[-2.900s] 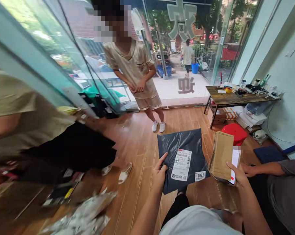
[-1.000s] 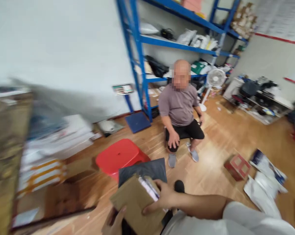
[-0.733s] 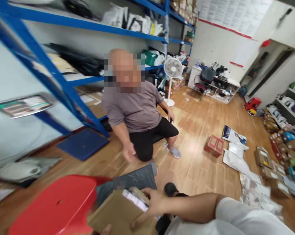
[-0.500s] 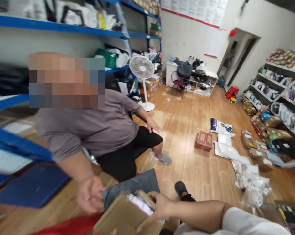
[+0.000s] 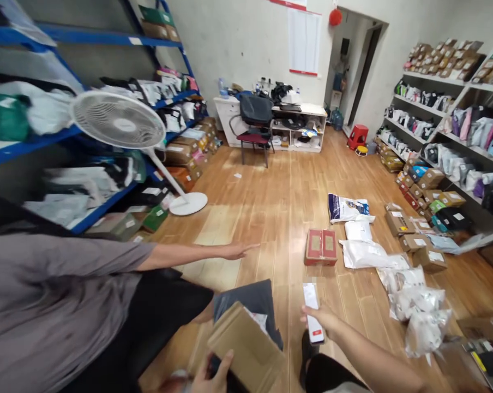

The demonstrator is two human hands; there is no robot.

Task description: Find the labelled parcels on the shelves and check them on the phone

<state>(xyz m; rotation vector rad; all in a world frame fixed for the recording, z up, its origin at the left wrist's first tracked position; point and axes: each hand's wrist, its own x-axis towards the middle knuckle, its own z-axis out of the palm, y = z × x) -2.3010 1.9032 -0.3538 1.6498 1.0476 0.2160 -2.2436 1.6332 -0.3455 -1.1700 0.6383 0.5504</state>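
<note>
My left hand (image 5: 217, 376), thumb on top, grips a flat brown cardboard box (image 5: 248, 349) near the bottom of the view. Something black shows by the thumb; I cannot make out what it is. Behind the box sticks out a dark grey mailing bag (image 5: 250, 297) bearing a white label; how it is held is hidden. To the right, my right hand (image 5: 326, 319) is closed around a phone (image 5: 312, 311) with its bright white screen facing up. The phone is apart from the box.
A person in a grey shirt (image 5: 62, 305) is at the left, one arm stretched out over the floor. Beyond stands a white fan (image 5: 119, 120). On the floor lie a red box (image 5: 320, 248), white parcels (image 5: 363, 254) and brown boxes (image 5: 428, 257). Loaded shelves (image 5: 434, 109) line the right wall.
My view has swung right. My right hand has moved away from the box, carrying the phone to the right. The other person's hand has left the grey bag, and an arm now reaches out rightward.
</note>
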